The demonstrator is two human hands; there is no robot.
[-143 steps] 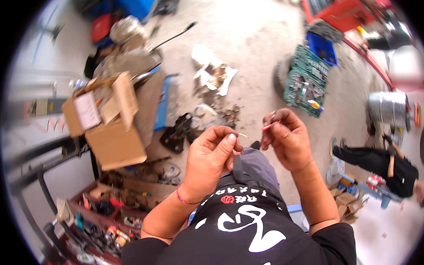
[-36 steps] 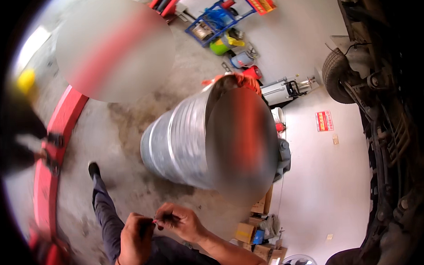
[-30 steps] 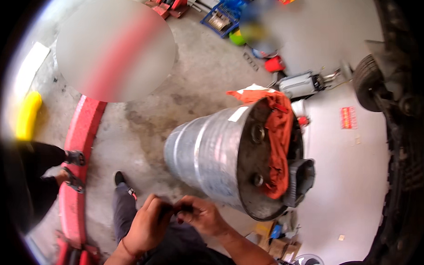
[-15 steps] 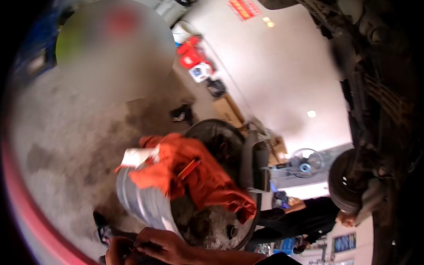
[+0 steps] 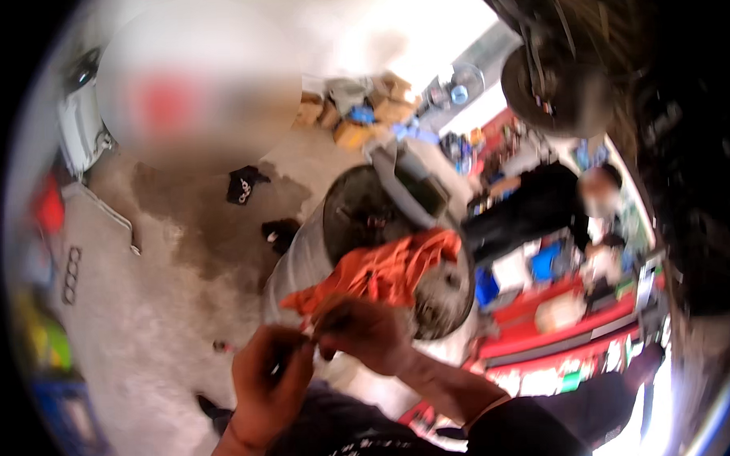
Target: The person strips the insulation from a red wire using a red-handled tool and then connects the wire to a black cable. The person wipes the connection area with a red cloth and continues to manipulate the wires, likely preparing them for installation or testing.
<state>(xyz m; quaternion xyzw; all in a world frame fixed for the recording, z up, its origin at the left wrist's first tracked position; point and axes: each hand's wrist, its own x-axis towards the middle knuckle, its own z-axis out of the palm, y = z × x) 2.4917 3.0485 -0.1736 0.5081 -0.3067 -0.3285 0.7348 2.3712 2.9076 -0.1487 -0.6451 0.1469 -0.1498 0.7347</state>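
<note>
My left hand (image 5: 271, 377) is closed, with its thumb and fingertips brought together. Close against it, my right hand (image 5: 362, 334) is pinched too, and the fingertips of both hands meet. Whatever they hold between them is too small and blurred to name. Just beyond my hands, an orange cloth (image 5: 379, 272) lies crumpled across the top of a metal drum (image 5: 446, 299), whose lid looks dark and dirty. A grey trough-shaped piece (image 5: 408, 190) rests on the drum's far side.
A person in dark clothes (image 5: 533, 206) stands beyond the drum at right. A wheel (image 5: 549, 89) and dark vehicle underside hang at upper right. Black cloths (image 5: 243, 184) lie on the stained floor. Cardboard boxes (image 5: 393, 98) are piled by the wall; a red tool bench (image 5: 561, 326) stands at right.
The view has swung round, so the drum and cloth appear farther right. My hands have risen from the lower edge to in front of the drum, still together at the fingertips.
</note>
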